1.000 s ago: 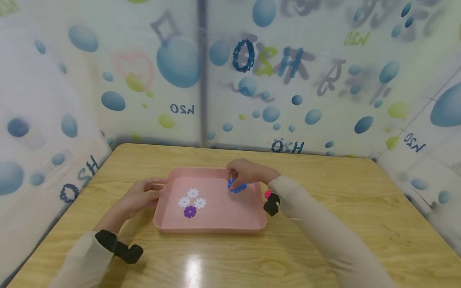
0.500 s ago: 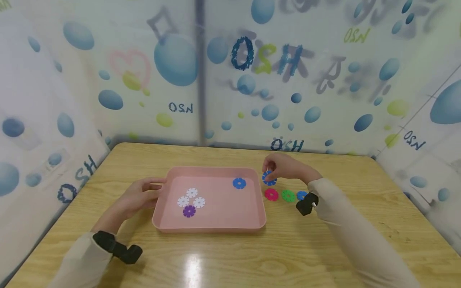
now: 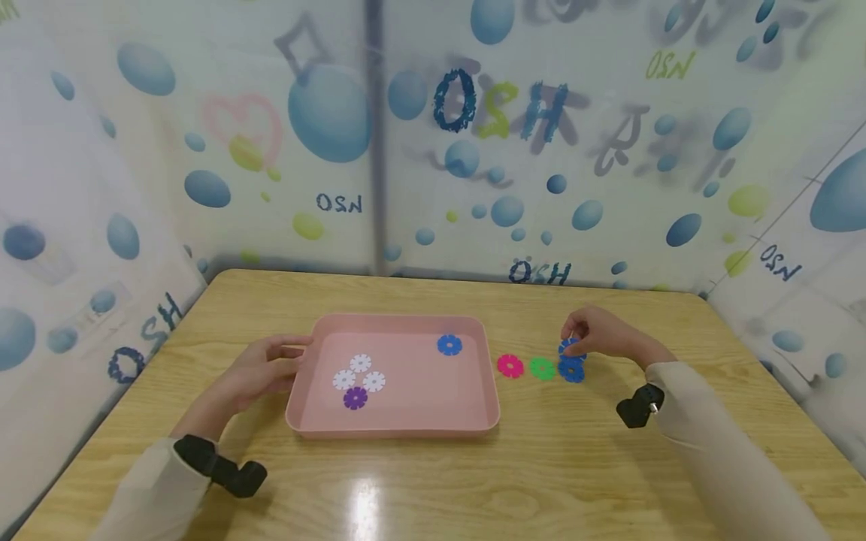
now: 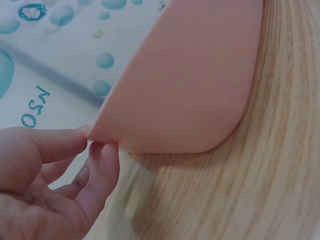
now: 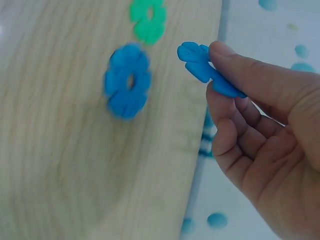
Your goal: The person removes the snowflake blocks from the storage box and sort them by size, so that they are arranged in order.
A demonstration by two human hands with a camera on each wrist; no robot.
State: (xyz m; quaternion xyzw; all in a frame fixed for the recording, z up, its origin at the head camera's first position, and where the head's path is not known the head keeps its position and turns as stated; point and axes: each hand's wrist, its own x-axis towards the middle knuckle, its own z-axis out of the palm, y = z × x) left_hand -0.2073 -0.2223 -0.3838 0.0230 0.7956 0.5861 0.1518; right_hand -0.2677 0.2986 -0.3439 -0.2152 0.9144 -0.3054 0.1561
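Right hand pinching blue disc, left hand on tray rim

Right hand [image 3: 602, 332]: thumb and index finger pinch the held blue disc [image 5: 199, 70] by its edge, tilted. In the right wrist view it's raised, apart from the loose blue disc [image 3: 571, 370] on the wooden table [image 3: 473, 488]; in the head view the 2 overlap
Row on table, right of tray: magenta disc [image 3: 510, 373] just beside the tray wall, then green disc [image 3: 543, 374], then that loose blue disc at the far end
Left hand [image 3: 260, 372]: thumb and finger pinch the rim of the pink tray [image 3: 419, 391] on its left side; tray sits flat on the table
In tray: 3 white discs [image 3: 344, 379] and 1 purple disc [image 3: 355, 404] clustered in the left part, purple nearest the person; 1 more blue disc [image 3: 449, 351] near the far right corner
Black wrist mounts [image 3: 639, 406] on both arms, light sleeves [image 3: 724, 451]. Bubble-print sheet [image 3: 433, 225] behind the table
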